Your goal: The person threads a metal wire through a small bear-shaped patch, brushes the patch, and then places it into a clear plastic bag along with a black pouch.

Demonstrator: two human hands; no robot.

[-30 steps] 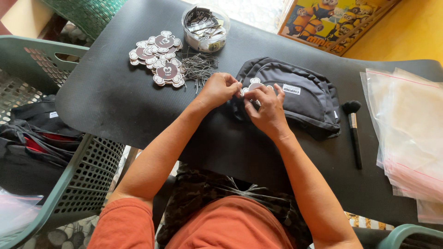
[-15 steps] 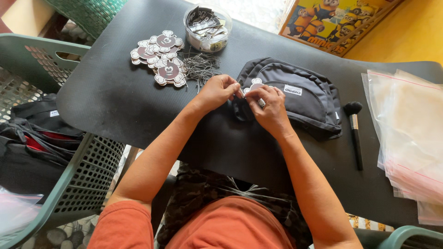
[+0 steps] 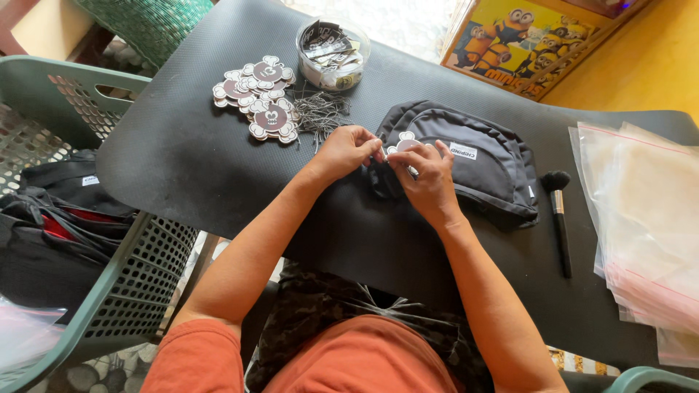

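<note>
Both our left hand [image 3: 348, 149] and right hand [image 3: 426, 171] pinch a white bear-shaped tag [image 3: 403, 142] against the dark grey waist bag [image 3: 473, 156].

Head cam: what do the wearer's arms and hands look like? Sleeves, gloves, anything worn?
Both arms are bare from the shoulder down. The only sleeves are short orange ones ending at the upper arm. Left hand and right hand have no gloves. No watch, bracelet or ring shows on wrists or fingers, and no cables or markings.
</note>
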